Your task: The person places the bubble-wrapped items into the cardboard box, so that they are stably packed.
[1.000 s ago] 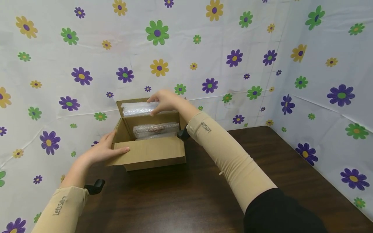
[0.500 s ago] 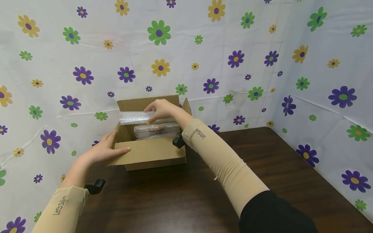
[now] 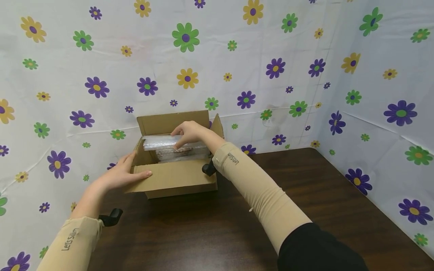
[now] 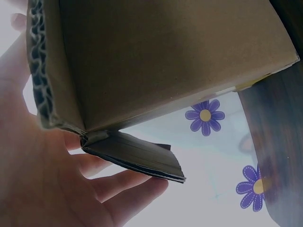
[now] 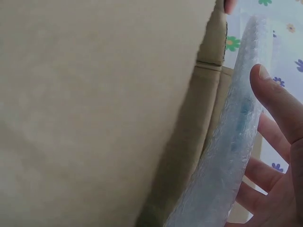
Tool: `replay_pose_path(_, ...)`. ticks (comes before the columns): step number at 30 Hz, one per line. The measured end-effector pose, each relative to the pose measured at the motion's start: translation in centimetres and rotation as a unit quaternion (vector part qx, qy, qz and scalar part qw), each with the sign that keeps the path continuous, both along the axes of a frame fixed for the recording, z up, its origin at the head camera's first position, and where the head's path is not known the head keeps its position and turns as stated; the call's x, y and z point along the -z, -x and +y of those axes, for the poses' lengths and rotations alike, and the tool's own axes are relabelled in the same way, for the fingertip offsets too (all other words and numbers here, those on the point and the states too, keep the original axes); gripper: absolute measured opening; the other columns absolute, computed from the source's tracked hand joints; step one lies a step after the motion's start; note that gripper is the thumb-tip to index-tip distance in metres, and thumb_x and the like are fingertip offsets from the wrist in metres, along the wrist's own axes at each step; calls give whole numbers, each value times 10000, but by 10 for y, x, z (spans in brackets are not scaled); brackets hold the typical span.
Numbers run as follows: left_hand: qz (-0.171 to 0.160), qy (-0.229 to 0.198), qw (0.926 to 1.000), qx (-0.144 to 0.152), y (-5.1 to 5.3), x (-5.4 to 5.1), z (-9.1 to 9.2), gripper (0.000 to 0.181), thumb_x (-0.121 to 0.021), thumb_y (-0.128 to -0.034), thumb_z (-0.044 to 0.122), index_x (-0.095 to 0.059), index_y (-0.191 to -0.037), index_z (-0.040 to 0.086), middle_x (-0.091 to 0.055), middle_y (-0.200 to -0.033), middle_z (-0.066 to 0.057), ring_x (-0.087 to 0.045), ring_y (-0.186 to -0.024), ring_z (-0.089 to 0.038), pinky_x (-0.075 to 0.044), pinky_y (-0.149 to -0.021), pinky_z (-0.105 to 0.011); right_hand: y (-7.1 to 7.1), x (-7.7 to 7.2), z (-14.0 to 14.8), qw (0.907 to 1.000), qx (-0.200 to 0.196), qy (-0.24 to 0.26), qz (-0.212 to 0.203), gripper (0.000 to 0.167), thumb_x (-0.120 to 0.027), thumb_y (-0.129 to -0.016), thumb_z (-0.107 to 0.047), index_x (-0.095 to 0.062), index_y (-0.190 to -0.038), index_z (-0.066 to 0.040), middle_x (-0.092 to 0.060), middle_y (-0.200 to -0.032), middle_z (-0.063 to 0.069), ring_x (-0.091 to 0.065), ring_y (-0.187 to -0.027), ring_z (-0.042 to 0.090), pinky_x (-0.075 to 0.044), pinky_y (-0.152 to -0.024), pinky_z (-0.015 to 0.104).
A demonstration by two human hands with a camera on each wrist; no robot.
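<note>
A cardboard box (image 3: 176, 177) stands with its flaps spread. My right hand (image 3: 190, 132) grips a bubble-wrapped package (image 3: 154, 143) inside the upper part of the box. In the right wrist view, the thumb lies on one side of this package (image 5: 222, 142) and the fingers on the other; a bluish patch shows through the wrap. Below it lies another bubble-wrapped package (image 3: 166, 153) with something brownish inside, partly hidden. At the box's left corner is my left hand (image 3: 116, 174), its straight thumb on the front flap. Its fingers reach along a side flap (image 4: 137, 153), nearly straight and touching it.
The box sits on a dark brown wooden table (image 3: 190, 233) near a white wall covering (image 3: 237, 124) printed with flowers. The back flap (image 3: 173, 122) stands up, and a right side flap (image 3: 217, 126) is raised beside my right wrist.
My right hand has brought the upper bubble-wrapped package from near the back flap forward and down into the box, over the other package. The left hand has stayed in place.
</note>
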State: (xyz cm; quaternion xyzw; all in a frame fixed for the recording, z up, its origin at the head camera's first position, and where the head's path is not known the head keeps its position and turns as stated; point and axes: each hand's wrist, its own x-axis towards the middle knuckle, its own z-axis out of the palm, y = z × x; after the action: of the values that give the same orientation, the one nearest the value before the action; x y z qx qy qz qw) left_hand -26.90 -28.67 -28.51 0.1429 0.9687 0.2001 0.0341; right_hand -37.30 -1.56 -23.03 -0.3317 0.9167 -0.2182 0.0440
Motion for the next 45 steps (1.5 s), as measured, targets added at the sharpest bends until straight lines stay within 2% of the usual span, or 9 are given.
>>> replay_pose_path(9, -42, 22, 10000, -59, 0, 2, -2, 1110, -585, -887, 600, 17, -1500, -104, -70, -1485, -424, -152, -1313, -624, -225, -1007, -722, 1, 7, -2, 10000, -43, 45, -9, 504, -794, -808, -373, -662, -1266, -210, -615, -1234, 14, -539, -1113, 159, -474, -875, 298)
replay_pose_path(16, -95, 15, 9999, -44, -1, 0, -1, 1105, -582, -891, 596, 26, -1504, -94, -61, -1485, -426, -141, -1315, -627, -214, -1004, -729, 4, 10, -4, 9998, -35, -195, -94, 516, -808, -790, -389, -675, -1250, -198, -646, -1078, -38, -557, -954, 115, -474, -792, 252)
replay_pose_path(20, -84, 18, 10000, -31, 0, -1, 0, 1106, -587, -888, 596, 22, -1506, -91, -66, -1486, -425, -142, -1320, -620, -216, -1006, -727, 5, 10, -4, 9996, 11, -262, -89, 513, -808, -788, -392, -677, -1244, -198, -645, -1169, -33, -561, -1006, 117, -468, -842, 256)
replay_pose_path(25, -62, 43, 10000, -42, 0, -2, 1, 1110, -593, -886, 592, 19, -1502, -100, -67, -1482, -429, -149, -1316, -622, -225, -1001, -728, 7, 15, -6, 9993, -115, -290, -205, 515, -795, -805, -386, -667, -1260, -181, -624, -1281, -13, -572, -1043, 126, -463, -880, 262)
replay_pose_path(31, -81, 13, 9999, -66, -1, 0, 2, 1113, -591, -883, 600, 19, -1506, -92, -60, -1494, -414, -140, -1327, -614, -214, -1015, -720, 7, 17, -4, 9989, -175, -188, -395, 535, -792, -813, -370, -649, -1283, -158, -654, -1201, -1, -576, -967, 125, -472, -843, 265)
replay_pose_path(36, -31, 71, 9999, -65, -2, -1, 2, 1109, -589, -885, 599, 21, -1508, -86, -67, -1486, -424, -147, -1319, -620, -214, -1006, -727, 7, 16, 0, 9981, -211, -213, -529, 538, -763, -845, -355, -621, -1321, -146, -598, -1313, 24, -554, -1121, 163, -470, -903, 294)
replay_pose_path(45, 47, 345, 9994, -16, -2, -10, 2, 1059, -544, -902, 613, -37, -1510, -90, -64, -1497, -417, -134, -1328, -616, -186, -1013, -731, 2, 5, 11, 9983, -416, -176, -359, 482, -739, -865, -360, -646, -1293, -159, -646, -1210, 47, -584, -1069, 151, -484, -878, 300)
